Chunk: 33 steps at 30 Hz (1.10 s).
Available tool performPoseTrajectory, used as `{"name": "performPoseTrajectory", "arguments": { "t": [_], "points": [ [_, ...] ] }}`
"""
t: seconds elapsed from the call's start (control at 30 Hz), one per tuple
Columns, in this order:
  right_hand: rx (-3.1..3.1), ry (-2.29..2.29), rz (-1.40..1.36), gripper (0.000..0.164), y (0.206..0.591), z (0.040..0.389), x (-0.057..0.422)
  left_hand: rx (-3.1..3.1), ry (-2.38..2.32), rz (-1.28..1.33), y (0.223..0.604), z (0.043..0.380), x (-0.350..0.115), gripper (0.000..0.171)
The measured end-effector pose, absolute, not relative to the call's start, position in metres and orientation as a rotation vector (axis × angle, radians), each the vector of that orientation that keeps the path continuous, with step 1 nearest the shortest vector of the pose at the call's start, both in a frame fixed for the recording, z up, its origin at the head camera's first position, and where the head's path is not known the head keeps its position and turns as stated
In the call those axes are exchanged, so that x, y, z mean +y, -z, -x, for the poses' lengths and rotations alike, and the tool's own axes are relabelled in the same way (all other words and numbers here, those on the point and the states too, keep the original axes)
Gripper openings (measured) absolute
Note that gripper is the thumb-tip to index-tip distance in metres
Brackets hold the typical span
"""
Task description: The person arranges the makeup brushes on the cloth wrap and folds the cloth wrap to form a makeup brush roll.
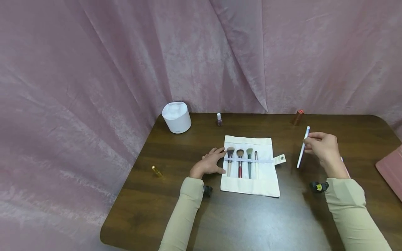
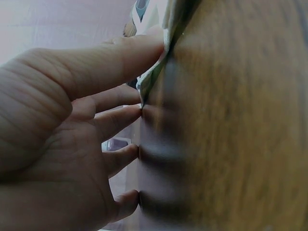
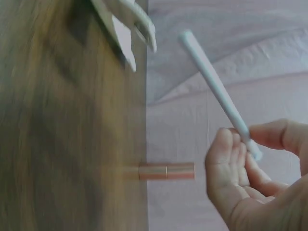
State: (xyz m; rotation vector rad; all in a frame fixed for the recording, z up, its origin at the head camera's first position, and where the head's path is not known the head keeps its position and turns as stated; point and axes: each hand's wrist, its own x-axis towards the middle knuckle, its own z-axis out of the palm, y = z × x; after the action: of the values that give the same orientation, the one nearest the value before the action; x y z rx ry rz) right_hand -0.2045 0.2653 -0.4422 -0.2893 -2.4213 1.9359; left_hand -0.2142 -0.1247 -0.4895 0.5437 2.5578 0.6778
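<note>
A cream fabric brush roll (image 1: 267, 181) lies unfolded on the table, with several makeup brushes (image 1: 240, 164) tucked under its lilac band. At its left edge my left hand (image 1: 211, 163) rests with fingers spread, thumb and fingertips touching the cloth and tabletop; the left wrist view shows the left thumb (image 2: 130, 55) on the fabric edge. To the right of the roll, my right hand (image 1: 323, 146) pinches a slim white pen-shaped stick (image 1: 303, 148) near one end between thumb and fingers. It is held tilted above the table, apart from the roll. Its exact kind cannot be told.
Along the back stand a white round container (image 1: 177, 120), a small nail polish bottle (image 1: 219, 120) and a copper-coloured tube (image 1: 297, 118). A gold tube (image 1: 156, 171) lies at left. Something pink (image 1: 391, 170) sits at the right edge. A pink curtain (image 1: 201, 55) hangs behind the table.
</note>
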Motion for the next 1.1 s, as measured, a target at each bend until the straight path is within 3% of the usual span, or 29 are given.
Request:
{"name": "performPoseTrajectory", "arguments": {
  "t": [0.2,0.33,0.8,0.97,1.1],
  "points": [
    [-2.052,-2.188,0.28,0.015,0.439,0.212,0.241,2.555,-0.679,-0.54,0.49,0.212,-0.126,0.082],
    [-1.892,-2.261,0.28,0.013,0.439,0.22,0.221,2.554,-0.683,-0.539,0.49,0.211,-0.127,0.082],
    [-2.075,-2.166,0.299,0.013,0.462,0.243,0.177,2.551,-0.696,-0.542,0.49,0.213,-0.125,0.082],
    [-2.269,-2.067,0.236,0.029,0.47,0.244,0.172,2.552,-0.693,-0.534,0.49,0.214,-0.124,0.082],
    [-2.363,-2.079,0.179,0.033,0.475,0.245,0.168,2.551,-0.689,-0.538,0.49,0.215,-0.125,0.082]
  ]
}}
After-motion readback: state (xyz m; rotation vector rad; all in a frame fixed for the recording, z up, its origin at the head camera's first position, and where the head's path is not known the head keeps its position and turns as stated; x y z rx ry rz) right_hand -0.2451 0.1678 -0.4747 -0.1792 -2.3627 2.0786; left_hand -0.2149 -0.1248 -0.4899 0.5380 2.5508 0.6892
